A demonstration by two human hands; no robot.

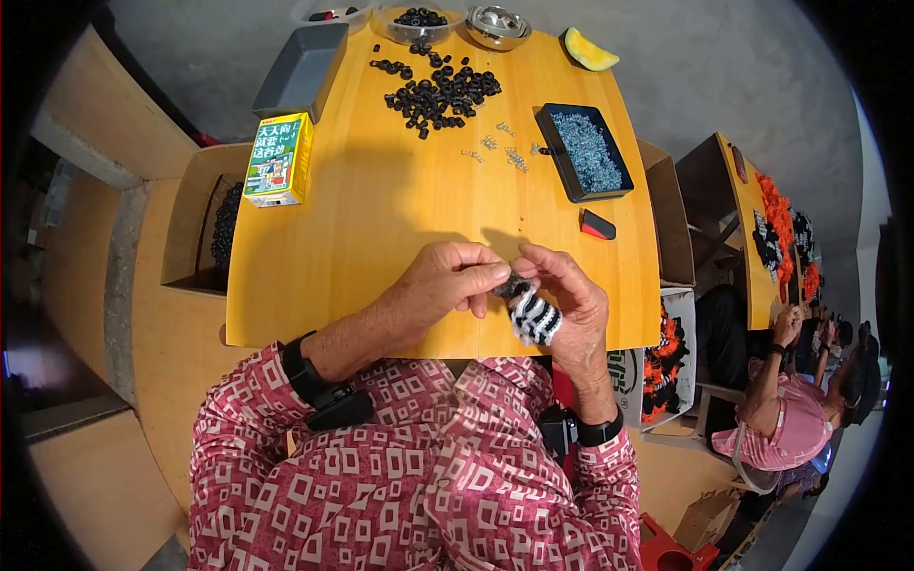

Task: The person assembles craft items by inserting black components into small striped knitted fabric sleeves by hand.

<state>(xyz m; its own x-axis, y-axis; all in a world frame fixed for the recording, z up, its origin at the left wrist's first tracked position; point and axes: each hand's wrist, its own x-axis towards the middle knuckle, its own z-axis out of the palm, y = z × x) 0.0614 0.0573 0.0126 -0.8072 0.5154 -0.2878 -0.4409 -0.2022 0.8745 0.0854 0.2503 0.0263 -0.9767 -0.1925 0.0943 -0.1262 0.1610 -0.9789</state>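
Observation:
Just above the near table edge, my two hands work on a small black-and-white striped knitted piece [535, 320]. It has a dark tip at its upper left. The thumb and fingers of my left hand [446, 281] pinch that dark tip. My right hand [579, 309] cups the striped part from the right, its thumb and fingertips close to the tip. My fingers hide part of the piece, and I cannot make out anything smaller between them.
Small black parts [440, 100] lie scattered beyond my hands, with loose small metal screws [515, 158] nearby. A black tray [545, 127] holds many more. A yellow carton [278, 160] and grey tray [300, 71] stand left. A black-and-red wedge [598, 225] lies right. Another person [790, 419] sits farther right.

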